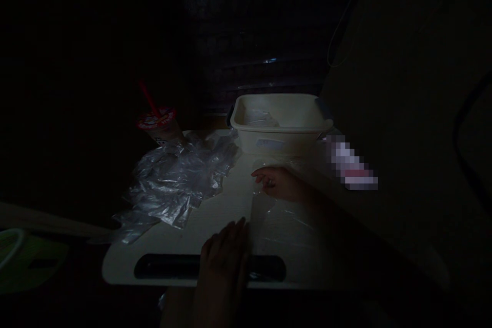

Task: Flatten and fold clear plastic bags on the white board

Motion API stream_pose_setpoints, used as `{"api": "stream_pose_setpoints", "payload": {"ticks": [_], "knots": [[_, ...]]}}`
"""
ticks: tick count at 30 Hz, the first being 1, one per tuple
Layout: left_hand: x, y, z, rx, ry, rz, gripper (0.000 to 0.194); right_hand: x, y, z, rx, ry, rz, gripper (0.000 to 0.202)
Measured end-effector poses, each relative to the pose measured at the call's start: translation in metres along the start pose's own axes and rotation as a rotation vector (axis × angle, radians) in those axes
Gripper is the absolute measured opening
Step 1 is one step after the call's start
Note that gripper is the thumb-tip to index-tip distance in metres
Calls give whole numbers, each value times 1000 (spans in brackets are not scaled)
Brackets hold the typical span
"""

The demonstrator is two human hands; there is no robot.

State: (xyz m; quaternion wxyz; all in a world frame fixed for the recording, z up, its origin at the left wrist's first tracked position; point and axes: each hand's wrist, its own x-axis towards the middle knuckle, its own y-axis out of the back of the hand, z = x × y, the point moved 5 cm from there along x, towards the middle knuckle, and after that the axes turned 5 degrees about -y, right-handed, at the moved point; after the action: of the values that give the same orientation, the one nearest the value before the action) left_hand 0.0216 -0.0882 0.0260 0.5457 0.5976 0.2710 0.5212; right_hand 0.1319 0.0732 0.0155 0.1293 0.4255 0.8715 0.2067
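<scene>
The scene is very dark. My left hand (226, 248) lies at the front of a small white table (234, 187), fingers stretched forward over the left edge of a clear plastic bag (286, 220). That bag is spread flat, and its right side fades into shadow. Farther up the same bag, my right hand (282, 183) has its fingers curled at the upper left edge, seemingly pinching the film; the exact grip is dim. Left of both hands sits a loose heap of crumpled clear plastic bags (177, 179).
A cream plastic bin (277, 141) with clear film inside stands at the table's back. At back left is a sealed drink cup (165, 130) with a red straw. A dark slot (165, 266) runs along the front edge. A green basket (34, 264) is at lower left.
</scene>
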Motion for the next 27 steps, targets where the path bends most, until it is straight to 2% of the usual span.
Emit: {"api": "stream_pose_setpoints", "payload": {"ticks": [5, 9, 12, 15, 19, 23, 27], "knots": [[3, -13, 6, 162, -144, -128, 44, 2, 1, 1, -92, -1, 14, 42], [0, -13, 6, 236, -202, -215, 47, -6, 5, -21, -399, 137, 151, 35], [1, -12, 7, 266, -209, -200, 45, -20, -10, -43, -713, 250, 211, 42], [4, -7, 10, 283, -199, -177, 45, -32, -32, -51, -890, 297, 175, 51], [1, -1, 15, 266, -253, -207, 52, -36, -45, -42, -965, 291, 162, 54], [-13, -6, 18, 229, -380, -224, 59, -33, -43, -36, -970, 287, 167, 57], [-20, -11, 16, 217, -370, -253, 63, -28, -38, -32, -981, 259, 189, 60]]}}
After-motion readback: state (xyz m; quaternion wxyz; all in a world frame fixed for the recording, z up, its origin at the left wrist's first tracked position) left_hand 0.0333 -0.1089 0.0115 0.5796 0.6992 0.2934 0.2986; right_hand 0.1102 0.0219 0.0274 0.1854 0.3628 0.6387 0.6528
